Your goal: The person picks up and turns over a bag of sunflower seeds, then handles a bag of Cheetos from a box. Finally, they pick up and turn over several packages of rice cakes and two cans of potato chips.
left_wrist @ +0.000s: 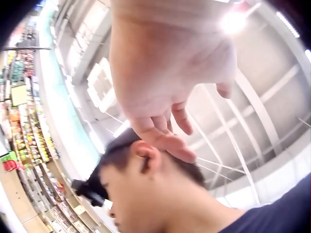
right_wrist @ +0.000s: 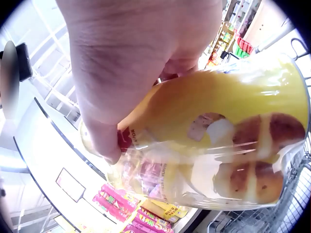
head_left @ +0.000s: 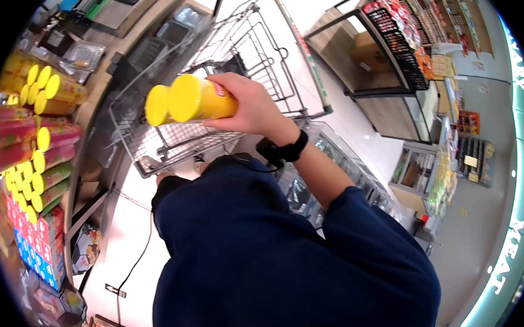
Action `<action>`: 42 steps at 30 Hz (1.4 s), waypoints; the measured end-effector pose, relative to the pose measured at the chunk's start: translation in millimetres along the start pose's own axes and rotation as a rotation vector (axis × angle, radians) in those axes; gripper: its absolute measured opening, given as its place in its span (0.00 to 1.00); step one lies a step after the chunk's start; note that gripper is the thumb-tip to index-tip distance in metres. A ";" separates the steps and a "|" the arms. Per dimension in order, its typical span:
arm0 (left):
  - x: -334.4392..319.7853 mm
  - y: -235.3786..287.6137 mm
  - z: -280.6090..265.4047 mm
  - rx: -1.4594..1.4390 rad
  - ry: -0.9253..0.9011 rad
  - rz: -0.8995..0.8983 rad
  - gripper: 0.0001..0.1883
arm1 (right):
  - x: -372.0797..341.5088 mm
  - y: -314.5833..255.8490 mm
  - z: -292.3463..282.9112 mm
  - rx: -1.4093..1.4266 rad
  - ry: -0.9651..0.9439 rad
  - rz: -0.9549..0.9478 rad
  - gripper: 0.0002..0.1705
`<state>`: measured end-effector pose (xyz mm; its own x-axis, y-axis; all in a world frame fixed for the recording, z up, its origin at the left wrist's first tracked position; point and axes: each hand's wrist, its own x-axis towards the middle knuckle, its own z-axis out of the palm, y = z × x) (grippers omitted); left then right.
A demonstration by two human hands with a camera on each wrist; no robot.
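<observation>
Above the shopping cart, my right hand [head_left: 250, 106] grips a shrink-wrapped pack of two yellow canisters [head_left: 197, 98] with yellow lids. The right wrist view shows the thumb and fingers of this hand [right_wrist: 136, 63] on either side of the pack [right_wrist: 209, 141], whose clear film covers a printed picture of biscuits. My left hand [left_wrist: 170, 73] appears only in the left wrist view, raised by the person's head with loosely bent fingers and nothing in them; whether it touches the head I cannot tell.
The wire cart [head_left: 201, 133] stands in front of the body, with a dark item inside. Shelves at left hold yellow, pink and green canisters [head_left: 53, 139]. A cable [head_left: 142, 255] runs across the floor. A display stand [head_left: 370, 62] with black baskets is at upper right.
</observation>
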<state>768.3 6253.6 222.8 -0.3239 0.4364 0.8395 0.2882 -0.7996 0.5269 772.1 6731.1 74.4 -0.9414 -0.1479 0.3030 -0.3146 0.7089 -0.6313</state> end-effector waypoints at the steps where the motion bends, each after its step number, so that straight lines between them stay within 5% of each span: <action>1: -17.9 6.2 -14.0 -0.073 0.076 -0.057 0.31 | 0.2 2.3 0.8 0.019 0.021 0.040 0.39; 3: -71.5 21.9 -47.3 -0.283 0.256 -0.193 0.32 | -0.6 8.1 2.7 0.090 0.070 0.120 0.38; 4: -47.6 -5.5 -43.7 -0.378 0.294 -0.276 0.32 | 1.6 9.6 6.6 0.162 0.087 0.184 0.37; 5: -28.7 -32.9 -3.3 -0.616 0.915 -0.252 0.30 | 4.3 9.4 7.4 0.213 0.115 0.213 0.36; 8: -47.2 -103.4 5.3 -0.786 1.239 -0.353 0.25 | 13.9 4.2 14.7 0.540 0.157 0.351 0.31; 12: -40.2 -143.2 16.3 -0.904 1.148 -0.367 0.23 | 22.5 1.3 26.1 0.749 0.226 0.447 0.30; 16: -39.8 -154.0 12.5 -0.895 1.099 -0.351 0.28 | 35.7 -5.2 29.4 0.512 0.110 0.313 0.33; 20: -29.6 -157.1 8.8 -0.793 1.043 -0.376 0.18 | 42.9 -12.1 34.8 0.332 0.018 0.220 0.35; 26: -24.0 -160.0 7.9 -0.801 1.078 -0.371 0.19 | 49.5 -20.3 35.6 0.170 -0.048 0.178 0.38; 31: -23.4 -165.7 6.1 -0.792 1.048 -0.388 0.19 | 58.0 -21.2 39.2 0.209 -0.002 0.080 0.38; 42: -26.8 -179.1 3.3 -0.887 1.093 -0.332 0.21 | 60.8 -18.6 38.4 0.306 -0.012 0.171 0.39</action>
<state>728.4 6386.4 106.4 -0.8942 0.4461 -0.0361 -0.4476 -0.8908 0.0781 716.1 6682.4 77.2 -0.9845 -0.0544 0.1666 -0.1719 0.4846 -0.8577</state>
